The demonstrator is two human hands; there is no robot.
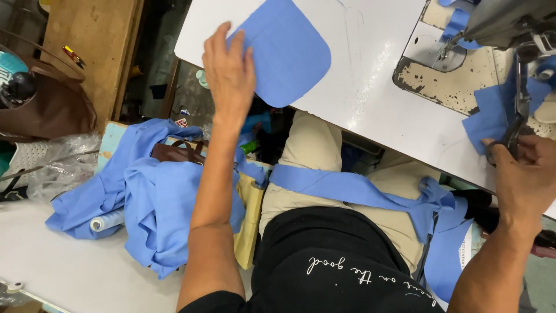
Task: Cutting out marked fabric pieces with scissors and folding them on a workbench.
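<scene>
The left hand lies flat, fingers spread, on a rounded blue fabric piece extending rightward along the white table; the right hand pinches scissors far right.

The table is white, and on its near-left edge lies a plain mid-blue pocket piece. Right of it, the machine's plate is cream with dark chipped patches, and blue scraps lie by it. Below the table's edge, a blue strip crosses beige trousers. The shirt is black with white script. Left of the table, a blue heap covers a brown bag.
</scene>
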